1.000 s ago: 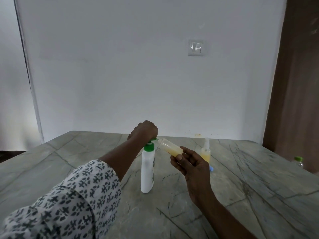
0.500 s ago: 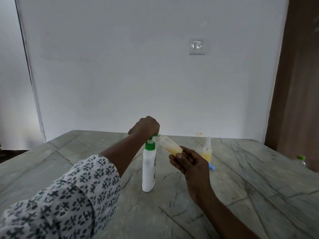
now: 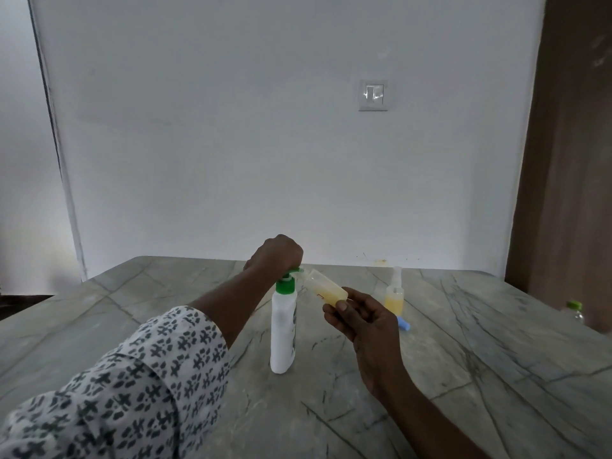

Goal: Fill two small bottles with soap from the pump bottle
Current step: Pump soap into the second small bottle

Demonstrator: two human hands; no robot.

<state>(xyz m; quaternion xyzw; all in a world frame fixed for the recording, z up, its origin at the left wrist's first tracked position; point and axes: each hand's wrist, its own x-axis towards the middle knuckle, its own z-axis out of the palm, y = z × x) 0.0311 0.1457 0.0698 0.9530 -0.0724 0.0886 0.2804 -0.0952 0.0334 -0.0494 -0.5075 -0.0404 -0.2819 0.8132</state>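
Note:
A white pump bottle [image 3: 282, 329] with a green pump head stands upright on the marble table [image 3: 480, 359]. My left hand [image 3: 276, 253] is curled over the pump head from above. My right hand [image 3: 362, 321] holds a small clear bottle [image 3: 323, 286] tilted, its open mouth at the pump's spout; yellowish soap lies in its lower part. A second small bottle [image 3: 394, 298] with yellow soap and a clear spray top stands upright behind my right hand.
A small blue cap [image 3: 404, 324] lies on the table by the second bottle. A bottle with a green cap [image 3: 575, 311] shows at the right table edge. A white wall with a switch plate and a brown door stand behind.
The pump head has risen with my left hand since a second ago. My right hand keeps the tilted small bottle at the spout, almost unmoved.

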